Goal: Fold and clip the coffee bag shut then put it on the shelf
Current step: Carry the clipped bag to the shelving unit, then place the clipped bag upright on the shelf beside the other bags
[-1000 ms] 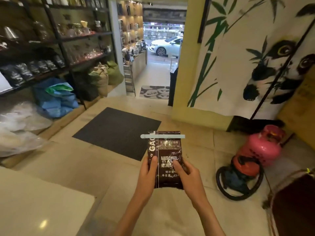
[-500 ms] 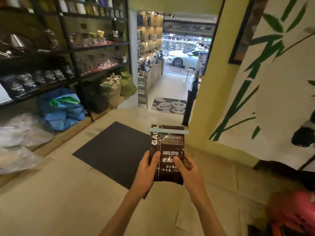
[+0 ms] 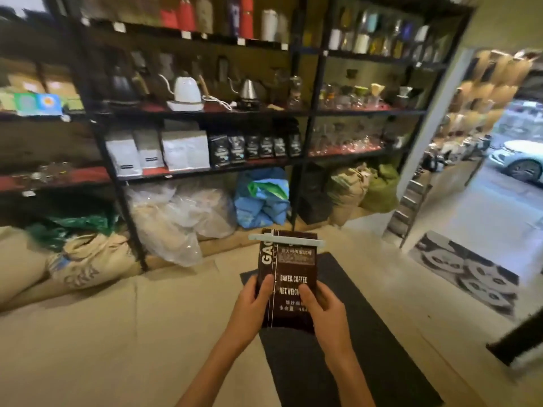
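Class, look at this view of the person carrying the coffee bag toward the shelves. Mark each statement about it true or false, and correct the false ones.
1. Both the left hand and the right hand hold the coffee bag. True.
2. The bag's top is open, with no clip. False: a pale clip runs across the folded top.
3. The coffee bag already stands on the shelf. False: it is in the hands, over the dark floor mat.
4. A white kettle sits on a shelf above the rows of bags. True.

black shelving [image 3: 305, 113], beige floor [image 3: 102, 333], dark mat [image 3: 367, 333], bright doorway [image 3: 499, 186].
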`<act>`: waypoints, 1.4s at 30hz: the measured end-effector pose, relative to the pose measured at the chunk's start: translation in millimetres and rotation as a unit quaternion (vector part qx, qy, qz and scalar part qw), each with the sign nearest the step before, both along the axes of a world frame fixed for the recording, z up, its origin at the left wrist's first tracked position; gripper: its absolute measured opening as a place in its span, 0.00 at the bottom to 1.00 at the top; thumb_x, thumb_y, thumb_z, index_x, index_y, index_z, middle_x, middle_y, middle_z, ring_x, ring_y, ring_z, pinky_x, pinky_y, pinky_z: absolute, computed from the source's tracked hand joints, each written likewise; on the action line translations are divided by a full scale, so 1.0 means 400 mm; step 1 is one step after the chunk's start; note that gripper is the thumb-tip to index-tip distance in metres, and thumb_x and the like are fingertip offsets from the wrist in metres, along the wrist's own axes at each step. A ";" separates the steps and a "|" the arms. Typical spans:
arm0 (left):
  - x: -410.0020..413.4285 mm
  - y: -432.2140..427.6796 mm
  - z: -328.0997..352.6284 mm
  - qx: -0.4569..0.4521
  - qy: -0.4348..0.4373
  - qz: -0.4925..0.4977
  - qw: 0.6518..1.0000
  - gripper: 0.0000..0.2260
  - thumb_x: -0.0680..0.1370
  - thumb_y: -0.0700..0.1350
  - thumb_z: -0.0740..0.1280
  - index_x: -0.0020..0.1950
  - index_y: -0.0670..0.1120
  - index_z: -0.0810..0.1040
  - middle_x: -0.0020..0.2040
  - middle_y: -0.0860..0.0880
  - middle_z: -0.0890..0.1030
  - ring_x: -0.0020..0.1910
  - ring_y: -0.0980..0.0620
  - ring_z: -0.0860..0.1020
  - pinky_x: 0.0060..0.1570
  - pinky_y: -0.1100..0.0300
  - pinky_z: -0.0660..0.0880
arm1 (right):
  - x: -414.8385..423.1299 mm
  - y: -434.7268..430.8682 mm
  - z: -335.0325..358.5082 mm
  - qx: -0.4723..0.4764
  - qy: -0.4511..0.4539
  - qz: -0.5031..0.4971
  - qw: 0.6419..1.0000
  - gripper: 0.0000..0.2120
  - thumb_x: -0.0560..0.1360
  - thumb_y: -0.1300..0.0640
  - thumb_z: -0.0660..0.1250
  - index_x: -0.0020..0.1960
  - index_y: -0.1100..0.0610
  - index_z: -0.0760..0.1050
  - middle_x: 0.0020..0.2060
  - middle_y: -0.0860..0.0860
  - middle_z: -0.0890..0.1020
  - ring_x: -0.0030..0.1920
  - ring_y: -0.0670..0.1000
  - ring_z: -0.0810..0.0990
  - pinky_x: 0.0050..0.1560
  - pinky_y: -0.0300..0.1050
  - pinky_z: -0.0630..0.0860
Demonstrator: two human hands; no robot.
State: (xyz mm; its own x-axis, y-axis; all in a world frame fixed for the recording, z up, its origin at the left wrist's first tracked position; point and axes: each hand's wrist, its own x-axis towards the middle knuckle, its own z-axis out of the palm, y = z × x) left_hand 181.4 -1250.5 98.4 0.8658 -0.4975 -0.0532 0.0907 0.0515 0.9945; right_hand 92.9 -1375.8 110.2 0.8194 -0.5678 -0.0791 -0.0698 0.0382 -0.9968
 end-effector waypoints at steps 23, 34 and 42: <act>1.361 0.797 -0.030 0.033 0.015 0.443 0.896 0.16 0.82 0.52 0.61 0.66 0.47 0.75 0.55 0.48 0.85 0.53 0.51 0.84 0.54 0.50 0.81 | 1.711 0.735 -0.058 0.047 0.017 0.445 0.894 0.14 0.76 0.55 0.70 0.61 0.54 0.78 0.48 0.52 0.88 0.47 0.51 0.87 0.42 0.45 0.84; 1.855 1.395 -0.085 0.030 0.045 0.487 0.872 0.11 0.82 0.48 0.60 0.61 0.49 0.78 0.56 0.48 0.85 0.56 0.50 0.83 0.56 0.55 0.79 | 2.257 1.337 -0.108 0.001 0.045 0.548 0.835 0.13 0.77 0.55 0.67 0.61 0.55 0.75 0.51 0.51 0.86 0.45 0.45 0.87 0.38 0.36 0.81; 2.156 1.885 -0.098 0.063 0.066 0.421 0.902 0.14 0.82 0.52 0.58 0.67 0.52 0.72 0.61 0.52 0.82 0.58 0.55 0.81 0.58 0.61 0.78 | 2.643 1.764 -0.020 -0.110 0.030 0.530 0.840 0.39 0.66 0.32 0.70 0.72 0.45 0.64 0.66 0.48 0.75 0.61 0.48 0.78 0.60 0.52 0.78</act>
